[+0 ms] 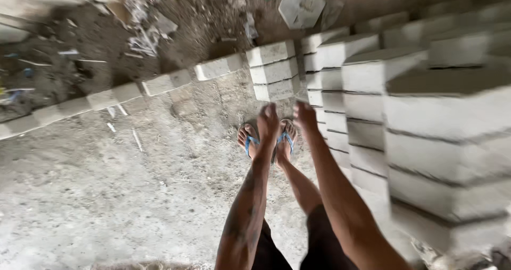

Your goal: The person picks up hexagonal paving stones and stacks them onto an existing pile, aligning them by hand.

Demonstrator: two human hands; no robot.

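Reaching Down Beside the Stacked Blocks

Looking down, I see both arms hanging toward the floor. My left hand [268, 122] and right hand [305, 115] hold nothing; motion blur keeps me from telling how far the fingers spread. The nearest stack of grey blocks [326, 89] stands just right of the right fingertips, apparently not touching. Its blocks lie flat, long axes roughly level. Blue sandals [266, 141] sit below the fingers.
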